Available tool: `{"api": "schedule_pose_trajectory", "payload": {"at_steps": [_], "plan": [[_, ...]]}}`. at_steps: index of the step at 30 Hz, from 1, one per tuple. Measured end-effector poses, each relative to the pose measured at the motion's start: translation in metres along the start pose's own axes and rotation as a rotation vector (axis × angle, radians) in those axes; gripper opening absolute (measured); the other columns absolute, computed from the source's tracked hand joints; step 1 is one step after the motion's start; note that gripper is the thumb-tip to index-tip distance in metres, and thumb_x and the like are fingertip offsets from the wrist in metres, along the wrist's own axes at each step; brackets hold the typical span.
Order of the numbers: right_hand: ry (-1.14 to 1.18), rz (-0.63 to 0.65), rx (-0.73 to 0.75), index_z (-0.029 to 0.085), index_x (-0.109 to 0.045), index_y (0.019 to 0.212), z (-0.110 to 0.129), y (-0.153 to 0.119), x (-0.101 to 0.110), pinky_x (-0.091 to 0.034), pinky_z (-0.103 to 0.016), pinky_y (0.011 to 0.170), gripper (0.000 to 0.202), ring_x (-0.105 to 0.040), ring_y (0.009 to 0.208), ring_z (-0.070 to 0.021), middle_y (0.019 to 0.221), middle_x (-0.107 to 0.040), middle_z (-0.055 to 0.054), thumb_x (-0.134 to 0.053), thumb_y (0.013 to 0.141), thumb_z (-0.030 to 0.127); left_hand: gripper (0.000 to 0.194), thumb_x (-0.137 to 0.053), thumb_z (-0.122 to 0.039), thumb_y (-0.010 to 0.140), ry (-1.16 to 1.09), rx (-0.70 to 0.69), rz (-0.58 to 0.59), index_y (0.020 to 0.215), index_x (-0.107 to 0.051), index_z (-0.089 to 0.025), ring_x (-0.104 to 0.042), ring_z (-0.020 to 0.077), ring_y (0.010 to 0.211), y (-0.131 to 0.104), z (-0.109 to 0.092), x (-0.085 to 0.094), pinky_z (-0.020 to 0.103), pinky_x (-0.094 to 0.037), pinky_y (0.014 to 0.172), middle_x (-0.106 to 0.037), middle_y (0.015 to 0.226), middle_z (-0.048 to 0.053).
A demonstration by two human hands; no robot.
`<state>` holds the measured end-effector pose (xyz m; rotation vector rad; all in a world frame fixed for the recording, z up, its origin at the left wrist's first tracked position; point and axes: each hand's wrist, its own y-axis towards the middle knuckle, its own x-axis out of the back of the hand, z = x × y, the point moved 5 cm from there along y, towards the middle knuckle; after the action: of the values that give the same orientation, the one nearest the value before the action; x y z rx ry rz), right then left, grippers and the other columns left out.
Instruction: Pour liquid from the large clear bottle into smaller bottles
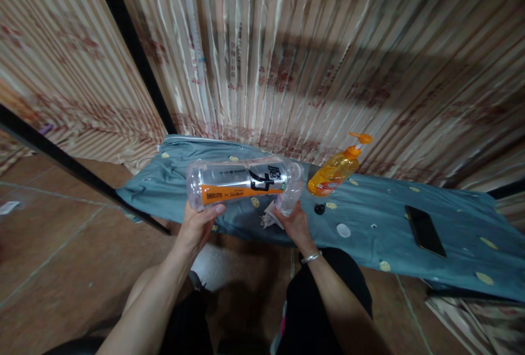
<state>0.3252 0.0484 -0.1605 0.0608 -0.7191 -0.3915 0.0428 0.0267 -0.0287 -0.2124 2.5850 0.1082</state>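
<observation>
My left hand (200,225) grips the base end of a large clear plastic bottle (241,181) with a silver and orange label. The bottle lies sideways in the air over the cloth, its neck toward the right. In my right hand (296,226) is a smaller clear plastic bottle (289,196), tilted, its upper end close to the large bottle's neck; I cannot tell whether the two mouths touch. A crumpled white tissue (270,217) shows beside my right fingers. Just right of them stands an orange pump bottle (333,173) of yellow-orange liquid.
A blue-green patterned cloth (369,234) covers the narrow surface. On it lie a black cap (319,209), a white round disc (343,230) and a dark phone (425,230). Striped curtains (262,59) hang behind. Black poles (135,43) stand at the left.
</observation>
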Motion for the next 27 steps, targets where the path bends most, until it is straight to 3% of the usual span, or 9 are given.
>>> {"api": "schedule_pose_trajectory", "payload": {"at_steps": [5, 9, 13, 19, 27], "plan": [[-0.043, 0.001, -0.021, 0.009, -0.063, 0.137, 0.0013, 0.0006, 0.0017, -0.065, -0.049, 0.092, 0.075, -0.082, 0.112, -0.0417, 0.119, -0.084, -0.024, -0.083, 0.081, 0.056, 0.076, -0.107, -0.026, 0.042, 0.025, 0.006, 0.018, 0.114, -0.081, -0.027, -0.079, 0.0222, 0.079, 0.0001, -0.0007, -0.0002, 0.032, -0.065, 0.083, -0.082, 0.079, -0.001], [-0.032, 0.018, -0.013, 0.011, -0.063, 0.136, 0.0013, 0.0007, 0.0021, -0.066, -0.049, 0.093, 0.073, -0.082, 0.112, -0.0414, 0.119, -0.084, -0.023, -0.082, 0.081, 0.056, 0.079, -0.107, -0.023, 0.041, 0.015, 0.002, 0.006, 0.115, -0.081, -0.029, -0.076, 0.0214, 0.071, 0.0003, -0.0012, 0.0002, 0.033, -0.064, 0.077, -0.078, 0.072, -0.004], [-0.020, 0.019, -0.015, 0.014, -0.064, 0.136, 0.0007, 0.0007, 0.0021, -0.065, -0.050, 0.095, 0.071, -0.082, 0.111, -0.0411, 0.120, -0.084, -0.022, -0.083, 0.081, 0.056, 0.083, -0.107, -0.023, 0.041, 0.017, 0.004, 0.013, 0.120, -0.081, -0.028, -0.077, 0.0233, 0.076, 0.0009, -0.0002, 0.0005, 0.035, -0.065, 0.083, -0.079, 0.077, -0.002], [-0.017, 0.006, -0.018, 0.010, -0.062, 0.137, 0.0011, 0.0012, 0.0007, -0.065, -0.050, 0.096, 0.075, -0.082, 0.112, -0.0419, 0.123, -0.083, -0.025, -0.082, 0.081, 0.056, 0.059, -0.106, -0.022, 0.040, 0.015, -0.005, 0.035, 0.094, -0.081, -0.027, -0.072, 0.0202, 0.068, 0.0030, 0.0008, 0.0005, 0.032, -0.064, 0.073, -0.073, 0.067, -0.003], [-0.010, 0.019, -0.018, 0.011, -0.062, 0.140, 0.0004, 0.0005, 0.0012, -0.064, -0.051, 0.100, 0.073, -0.082, 0.113, -0.0404, 0.122, -0.083, -0.021, -0.083, 0.081, 0.049, 0.058, -0.106, -0.023, 0.040, 0.022, -0.003, 0.043, 0.091, -0.081, -0.027, -0.074, 0.0221, 0.073, 0.0043, 0.0017, 0.0029, 0.034, -0.066, 0.079, -0.073, 0.069, -0.002]]}}
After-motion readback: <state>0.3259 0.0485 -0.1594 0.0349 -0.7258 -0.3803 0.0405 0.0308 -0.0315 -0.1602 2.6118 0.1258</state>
